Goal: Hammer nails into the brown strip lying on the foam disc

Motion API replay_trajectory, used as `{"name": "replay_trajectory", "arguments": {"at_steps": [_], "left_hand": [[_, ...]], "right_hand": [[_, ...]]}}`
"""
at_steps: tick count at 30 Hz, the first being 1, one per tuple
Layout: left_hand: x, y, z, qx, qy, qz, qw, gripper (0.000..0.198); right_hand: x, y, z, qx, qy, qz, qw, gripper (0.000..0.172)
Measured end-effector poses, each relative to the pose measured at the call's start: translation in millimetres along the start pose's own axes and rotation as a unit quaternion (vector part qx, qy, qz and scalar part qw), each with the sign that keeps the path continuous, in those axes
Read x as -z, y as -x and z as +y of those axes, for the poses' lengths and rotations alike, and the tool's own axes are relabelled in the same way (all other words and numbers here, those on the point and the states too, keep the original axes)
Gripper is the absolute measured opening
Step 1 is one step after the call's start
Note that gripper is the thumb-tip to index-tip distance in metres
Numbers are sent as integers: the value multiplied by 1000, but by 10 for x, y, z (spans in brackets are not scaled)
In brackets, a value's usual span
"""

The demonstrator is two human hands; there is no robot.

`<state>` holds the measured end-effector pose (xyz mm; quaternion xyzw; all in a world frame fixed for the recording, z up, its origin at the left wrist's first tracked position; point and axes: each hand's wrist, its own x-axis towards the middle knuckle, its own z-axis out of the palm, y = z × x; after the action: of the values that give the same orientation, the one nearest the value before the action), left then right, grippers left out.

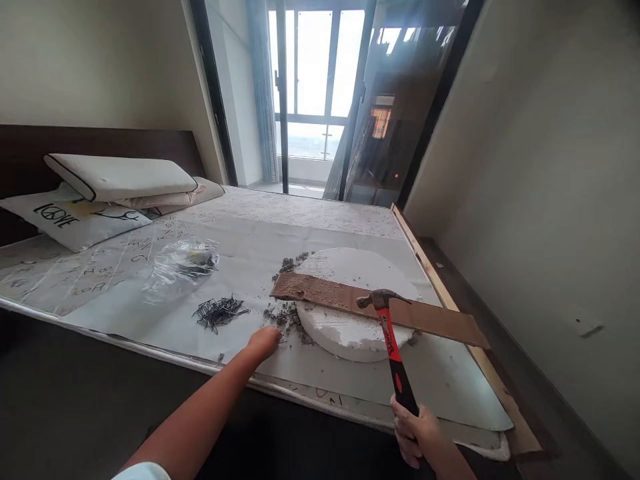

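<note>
My right hand (415,433) is wrapped round the black-and-red handle of a claw hammer (393,340), whose head is over a long brown board (345,295). The board lies across a round white foam slab (345,333), and its left end is rough and dusted with grey crumbs. My left hand (265,341) is closed, low over the sheet left of the slab. A thin nail shows faintly at its fingertips. To the left of that hand lies a pile of dark nails (220,312). Grey rubble (287,320) is scattered around the board's left end.
A clear plastic bag (183,267) with small things in it lies beyond the nails. Pale sheeting (445,387) covers part of the mattress (165,233). Pillows (125,177) are at the left, and a wooden rail (435,277) runs along the right edge. Glass doors (315,87) stand behind.
</note>
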<state>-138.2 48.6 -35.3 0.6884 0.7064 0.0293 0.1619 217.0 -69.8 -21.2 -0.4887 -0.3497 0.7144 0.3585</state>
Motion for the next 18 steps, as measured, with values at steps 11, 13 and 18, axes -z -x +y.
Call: {"name": "replay_trajectory", "arguments": {"at_steps": [11, 13, 18], "left_hand": [[160, 123, 263, -51, -24, 34, 998, 21], [244, 141, 410, -84, 34, 47, 995, 21], [381, 47, 880, -112, 255, 50, 959, 24]], "right_hand": [[89, 15, 62, -5, 7, 10, 1000, 51], [98, 16, 61, 6, 2, 14, 1000, 54], [73, 34, -37, 15, -14, 13, 1000, 52]]}}
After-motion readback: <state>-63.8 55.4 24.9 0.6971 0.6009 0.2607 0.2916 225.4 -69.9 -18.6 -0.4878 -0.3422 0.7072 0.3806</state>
